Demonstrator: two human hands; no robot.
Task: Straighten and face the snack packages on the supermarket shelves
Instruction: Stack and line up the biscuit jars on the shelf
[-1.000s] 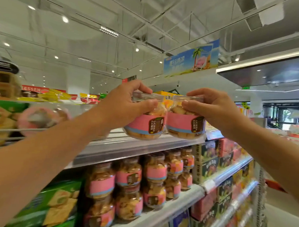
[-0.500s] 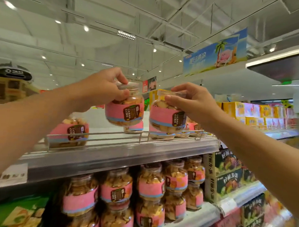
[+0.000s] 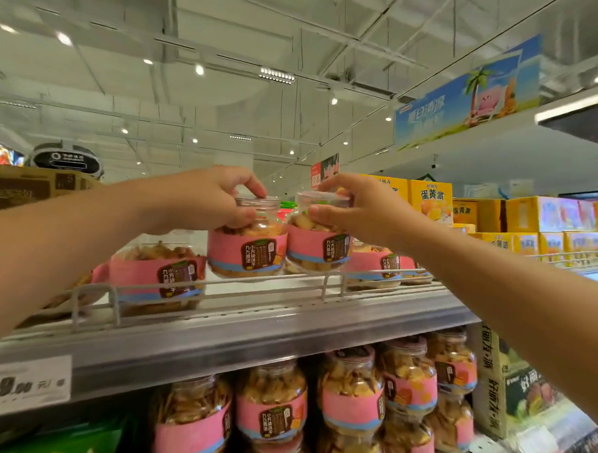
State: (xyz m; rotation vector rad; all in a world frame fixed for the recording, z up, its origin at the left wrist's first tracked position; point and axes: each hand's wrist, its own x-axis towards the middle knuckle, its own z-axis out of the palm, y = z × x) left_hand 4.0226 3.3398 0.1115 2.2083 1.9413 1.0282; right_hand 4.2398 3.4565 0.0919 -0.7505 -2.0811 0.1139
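Gripping two clear biscuit jars near their lids — left hand on the left jar, right hand on the right jar, fingers curled and clamped round each neck. Held side by side just over the top shelf behind its wire rail, pink labels turned outward, apparently for setting down faced. Packed with golden square biscuits. Left of the fingers, another like jar on the shelf; below the fingers, stacked rows of jars.
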